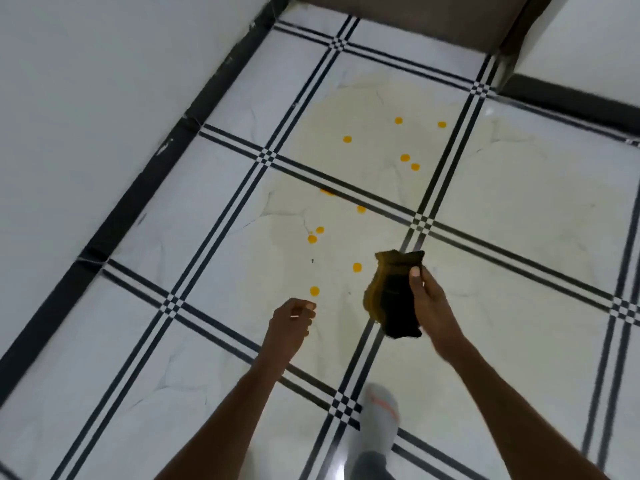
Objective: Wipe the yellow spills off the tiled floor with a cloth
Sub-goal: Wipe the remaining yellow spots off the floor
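Note:
Several round yellow spills (356, 267) dot the white tiled floor (519, 202), spread from mid-frame up toward the far tile, inside a faint dried yellowish smear. My right hand (431, 299) holds a dark cloth (391, 292) with a mustard-coloured edge, hanging in the air just right of the nearest drops. My left hand (292, 325) hovers loosely curled below the closest spill (314, 291), holding nothing that I can make out.
White walls with a black skirting (145, 181) bound the floor on the left. A brown piece of furniture (415, 19) stands at the top. My foot in a grey sock (379, 414) rests on the tiles below the hands.

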Demonstrator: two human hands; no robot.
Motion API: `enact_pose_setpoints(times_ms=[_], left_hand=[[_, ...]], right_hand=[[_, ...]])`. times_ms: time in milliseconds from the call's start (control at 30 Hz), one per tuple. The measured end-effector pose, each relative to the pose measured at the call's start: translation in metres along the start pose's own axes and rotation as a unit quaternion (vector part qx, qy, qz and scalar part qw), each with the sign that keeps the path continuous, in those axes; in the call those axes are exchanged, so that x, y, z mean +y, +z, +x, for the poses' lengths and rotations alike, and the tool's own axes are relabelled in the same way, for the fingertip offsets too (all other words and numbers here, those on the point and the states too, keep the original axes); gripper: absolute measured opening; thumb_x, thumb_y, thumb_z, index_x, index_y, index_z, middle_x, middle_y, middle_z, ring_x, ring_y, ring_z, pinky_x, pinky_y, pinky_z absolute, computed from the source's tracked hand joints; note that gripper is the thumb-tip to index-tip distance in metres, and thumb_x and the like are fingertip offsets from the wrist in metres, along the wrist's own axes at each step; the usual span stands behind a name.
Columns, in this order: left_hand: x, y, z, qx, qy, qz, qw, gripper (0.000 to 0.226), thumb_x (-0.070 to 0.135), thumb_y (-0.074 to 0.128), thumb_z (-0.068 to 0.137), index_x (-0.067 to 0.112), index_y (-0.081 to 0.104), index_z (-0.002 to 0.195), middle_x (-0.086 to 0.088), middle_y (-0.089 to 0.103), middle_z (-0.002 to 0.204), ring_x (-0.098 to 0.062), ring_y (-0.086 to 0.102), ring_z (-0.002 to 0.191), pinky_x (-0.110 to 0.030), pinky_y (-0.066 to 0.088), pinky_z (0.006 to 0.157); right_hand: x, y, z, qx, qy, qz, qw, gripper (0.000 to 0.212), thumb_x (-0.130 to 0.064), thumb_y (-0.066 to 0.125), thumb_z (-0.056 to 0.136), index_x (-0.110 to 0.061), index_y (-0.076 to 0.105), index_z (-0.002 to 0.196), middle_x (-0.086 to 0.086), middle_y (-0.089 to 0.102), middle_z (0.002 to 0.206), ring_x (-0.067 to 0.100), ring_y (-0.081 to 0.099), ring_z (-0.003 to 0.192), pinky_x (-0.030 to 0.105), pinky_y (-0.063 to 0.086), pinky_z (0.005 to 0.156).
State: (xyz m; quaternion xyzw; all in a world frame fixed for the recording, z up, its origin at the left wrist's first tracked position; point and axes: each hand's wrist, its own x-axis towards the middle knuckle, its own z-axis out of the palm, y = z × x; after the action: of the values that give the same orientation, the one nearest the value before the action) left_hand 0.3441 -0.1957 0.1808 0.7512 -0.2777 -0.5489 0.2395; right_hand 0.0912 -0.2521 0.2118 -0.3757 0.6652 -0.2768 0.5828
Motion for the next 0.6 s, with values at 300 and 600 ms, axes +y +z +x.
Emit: enact_pose_setpoints(times_ms=[300, 600], left_hand=[[-0.099, 0.016, 0.188, -0.003, 0.104, 0.083, 0.991, 0.025, 0.040, 0.063, 0.090, 0.019, 0.072, 0.101, -0.004, 0.075, 0.097, -0.034, 0.074, 0.097, -0.053, 0.059, 0.092], [-0.126, 0.015, 0.286, 0.065, 0.221, 0.138, 0.963, 0.015, 0.021, 0.058, 0.101, 0.014, 0.066, 0.112, -0.004, 0.072, 0.105, -0.026, 0.072, 0.093, -0.046, 0.059, 0.087]], right_hand=[[0.123, 0.102, 0.130, 0.048, -0.126, -0.350, 0.927, 0.049, -0.047, 0.025, 0.110, -0.034, 0.041, 0.154, 0.015, 0.053, 0.151, 0.043, 0.059, 0.127, 0.056, 0.052, 0.103], [0.227, 0.166, 0.152, 0.081, -0.108, -0.486, 0.863, 0.032, -0.035, 0.040, 0.111, -0.018, 0.064, 0.122, 0.005, 0.059, 0.120, 0.026, 0.066, 0.100, 0.043, 0.059, 0.074]])
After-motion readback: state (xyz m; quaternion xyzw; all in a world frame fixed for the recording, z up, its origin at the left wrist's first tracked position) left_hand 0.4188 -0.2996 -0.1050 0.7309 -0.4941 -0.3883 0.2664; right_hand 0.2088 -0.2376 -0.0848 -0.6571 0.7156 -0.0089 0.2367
